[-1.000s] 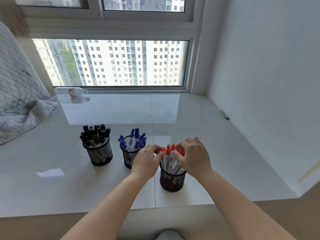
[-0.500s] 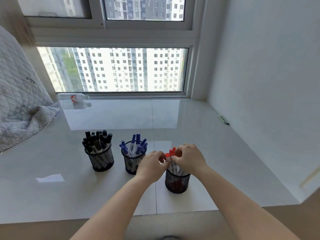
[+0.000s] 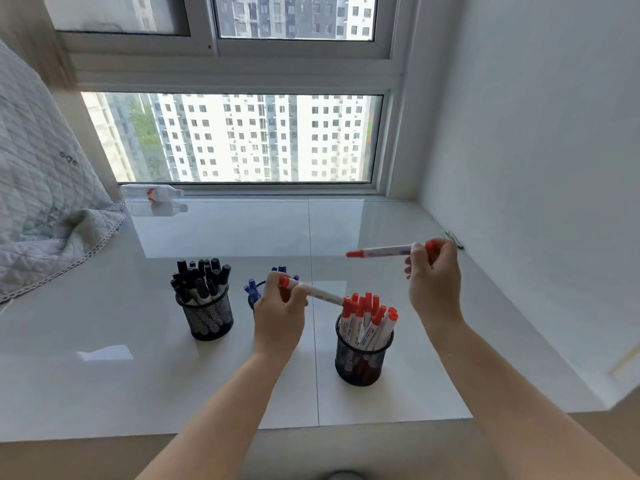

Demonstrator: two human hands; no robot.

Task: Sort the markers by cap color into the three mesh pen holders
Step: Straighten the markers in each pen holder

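Above white sill (image 3: 104, 393), both hands (image 3: 278, 318) (image 3: 434, 284) hold red markers (image 3: 313, 292) (image 3: 384, 251).

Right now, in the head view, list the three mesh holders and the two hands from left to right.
Holder of black markers → left hand hiding much of the holder of blue markers → holder of red markers → right hand.
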